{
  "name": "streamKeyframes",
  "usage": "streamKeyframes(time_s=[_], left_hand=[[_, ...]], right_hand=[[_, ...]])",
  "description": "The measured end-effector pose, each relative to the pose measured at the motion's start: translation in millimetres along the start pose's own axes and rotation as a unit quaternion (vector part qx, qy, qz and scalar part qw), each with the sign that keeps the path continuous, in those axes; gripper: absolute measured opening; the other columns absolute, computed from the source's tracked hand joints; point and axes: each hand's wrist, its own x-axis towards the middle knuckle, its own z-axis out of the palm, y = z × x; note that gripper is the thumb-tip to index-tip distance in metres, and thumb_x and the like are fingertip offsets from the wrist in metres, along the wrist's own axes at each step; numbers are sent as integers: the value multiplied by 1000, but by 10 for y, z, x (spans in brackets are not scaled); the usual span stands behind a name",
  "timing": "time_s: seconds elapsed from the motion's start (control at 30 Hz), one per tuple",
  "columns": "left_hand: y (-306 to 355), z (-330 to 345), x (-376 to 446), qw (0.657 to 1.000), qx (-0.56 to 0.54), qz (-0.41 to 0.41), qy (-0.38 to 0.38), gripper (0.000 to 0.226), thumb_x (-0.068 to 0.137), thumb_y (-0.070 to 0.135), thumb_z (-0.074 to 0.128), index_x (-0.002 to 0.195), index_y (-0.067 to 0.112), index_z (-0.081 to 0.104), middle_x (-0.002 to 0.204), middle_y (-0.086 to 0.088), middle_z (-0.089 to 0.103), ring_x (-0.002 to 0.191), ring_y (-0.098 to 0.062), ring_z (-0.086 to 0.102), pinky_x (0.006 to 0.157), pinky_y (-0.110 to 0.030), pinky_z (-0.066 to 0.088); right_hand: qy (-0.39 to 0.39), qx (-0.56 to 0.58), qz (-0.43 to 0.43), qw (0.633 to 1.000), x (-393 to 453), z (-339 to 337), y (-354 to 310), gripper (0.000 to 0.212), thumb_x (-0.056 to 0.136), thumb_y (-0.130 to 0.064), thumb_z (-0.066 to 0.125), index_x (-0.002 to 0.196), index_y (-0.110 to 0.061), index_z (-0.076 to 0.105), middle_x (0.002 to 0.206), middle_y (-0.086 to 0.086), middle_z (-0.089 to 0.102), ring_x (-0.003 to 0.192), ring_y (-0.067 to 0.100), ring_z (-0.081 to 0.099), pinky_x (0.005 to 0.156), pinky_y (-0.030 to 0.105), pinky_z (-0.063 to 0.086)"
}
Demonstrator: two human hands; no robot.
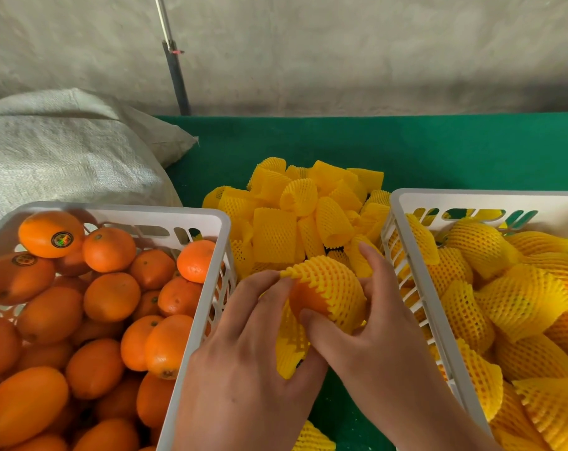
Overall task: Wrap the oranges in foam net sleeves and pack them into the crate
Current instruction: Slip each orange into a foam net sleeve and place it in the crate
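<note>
The orange (307, 301), half inside its foam net sleeve (336, 292), sits between both hands (312, 340) over the green tabletop (308, 141): left hand (243, 362) pinching the bare end, right hand (374, 323) curled round the netted side. The crate (406, 203) of wrapped fruit lies just right, nearer the right hand.

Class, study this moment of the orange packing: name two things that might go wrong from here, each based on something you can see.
1. The foam sleeve covers only part of the orange; bare peel shows by the left hand, so it may be packed half wrapped.
2. The right hand works beside the crate rim; the fruit might slip onto the green cloth.
</note>
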Motion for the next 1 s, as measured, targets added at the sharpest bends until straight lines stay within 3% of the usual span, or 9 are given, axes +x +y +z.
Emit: streamKeyframes(time_s=[0.17,0.27,0.4,0.47,0.53,0.6,0.8,0.9,1.0], left_hand=[[-9,24,-32,999,-37,-4,1,48,78,38,72,124,29,70,133,24,57,100,-9,69,66,-26,62],[-5,-31,-32,996,-84,-13,13,33,79,33,58,110,37,63,129,25,56,101,-10,64,59,-18,54],[-74,-29,-17,971,-198,-134,-16,42,91,65,47,127,45,54,131,27,54,117,-3,59,74,-25,59],[-96,-14,22,889,-359,-261,-110,50,82,82,51,126,58,57,133,29,58,116,3,63,79,-34,63],[-121,-10,72,773,-500,-340,-193,48,80,76,62,121,53,66,132,13,68,116,-15,70,86,-50,62],[-176,0,83,740,-542,-339,-209,51,83,64,73,127,40,67,132,-3,70,116,-33,71,91,-58,59],[-226,-40,77,829,-477,-274,-100,51,84,56,78,131,43,63,127,4,72,109,-26,74,80,-46,64],[-186,-53,43,905,-357,-217,-73,65,79,63,81,136,50,53,122,14,71,100,-14,75,72,-32,65],[-138,-2,-6,972,-180,-124,-83,80,68,73,74,140,58,42,124,30,63,105,2,67,75,-19,59]], right_hand=[[16,1,1,1000,22,-14,34,107,54,-95,62,145,-69,12,138,-26,48,118,10,59,91,41,61],[19,-16,-13,1000,42,-56,34,115,47,-107,51,147,-67,11,143,-29,42,124,11,54,95,40,58],[-14,-35,-74,997,25,-88,4,113,56,-94,65,151,-65,10,147,-36,32,134,6,46,98,42,57],[-48,-57,-125,989,-9,-69,13,110,63,-80,71,153,-64,9,148,-41,26,137,-3,38,97,32,54],[-78,-83,-168,979,-28,-46,23,109,66,-74,70,154,-64,7,147,-49,19,138,-15,25,99,23,41],[-94,-90,-192,973,-25,-36,22,109,70,-67,74,156,-61,6,148,-50,15,141,-17,19,103,22,34],[-143,11,-125,982,6,-35,52,136,57,-76,87,149,-71,-13,163,-41,-2,155,-2,13,117,50,38],[-209,117,-28,971,59,-62,80,120,54,-96,70,150,-72,2,160,-27,34,136,-4,50,106,39,52],[-240,211,10,948,94,-43,92,95,69,-87,70,151,-52,38,139,-15,64,116,10,70,93,39,61]])
